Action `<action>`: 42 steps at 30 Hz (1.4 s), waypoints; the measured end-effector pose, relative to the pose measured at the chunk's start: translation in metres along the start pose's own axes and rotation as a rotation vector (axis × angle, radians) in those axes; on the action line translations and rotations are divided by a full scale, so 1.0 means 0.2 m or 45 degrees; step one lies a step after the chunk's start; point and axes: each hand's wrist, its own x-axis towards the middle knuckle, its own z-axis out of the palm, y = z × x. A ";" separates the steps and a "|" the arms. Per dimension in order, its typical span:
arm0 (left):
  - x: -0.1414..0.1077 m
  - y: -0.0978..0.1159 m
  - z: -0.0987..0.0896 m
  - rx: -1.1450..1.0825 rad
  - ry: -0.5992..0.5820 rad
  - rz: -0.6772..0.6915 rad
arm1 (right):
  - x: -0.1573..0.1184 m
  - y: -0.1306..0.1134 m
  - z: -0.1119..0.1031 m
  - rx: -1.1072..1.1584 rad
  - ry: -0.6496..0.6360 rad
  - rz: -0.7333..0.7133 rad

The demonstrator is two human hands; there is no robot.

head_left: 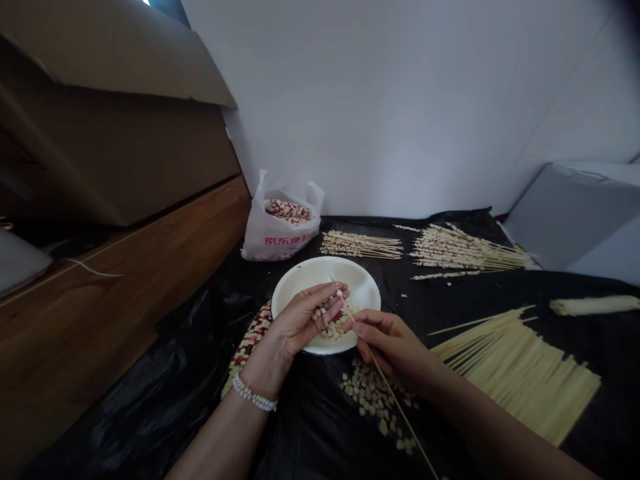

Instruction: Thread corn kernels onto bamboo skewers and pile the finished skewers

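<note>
My left hand (pixel 307 310), palm up over the white bowl (pixel 290 280), cups several pale corn kernels (pixel 319 312). Its thumb and fingertips close round a kernel at the tip end of a bamboo skewer (pixel 395 395). In my right hand (pixel 383 340) the skewer is pinched a little below that end, and its long shaft slants down to the bottom of the view. More loose kernels (pixel 333 330) lie inside the bowl. Beside its left edge, partly hidden by my left arm, rests a red-and-cream corn cob (pixel 253 340).
Black plastic sheeting (pixel 200 353) covers the floor. Scattered kernels (pixel 375 397) and plain skewers (pixel 520 367) lie on it. Kernel-threaded skewers (pixel 450 248) and another bundle (pixel 345 244) lie behind. A plastic bag (pixel 280 233) holds cobs. Cardboard (pixel 125 140) stands left.
</note>
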 end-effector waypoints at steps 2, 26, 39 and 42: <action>-0.01 0.00 0.01 0.023 -0.013 -0.014 | 0.00 0.00 0.00 0.002 0.008 -0.002; 0.00 0.04 0.00 -0.176 0.069 -0.012 | 0.00 0.02 -0.01 0.077 -0.019 0.050; 0.01 0.04 0.01 -0.261 0.271 0.047 | -0.01 0.02 0.00 0.126 -0.061 0.067; 0.01 0.04 0.01 -0.273 0.284 0.083 | 0.00 0.02 0.00 0.135 -0.072 0.072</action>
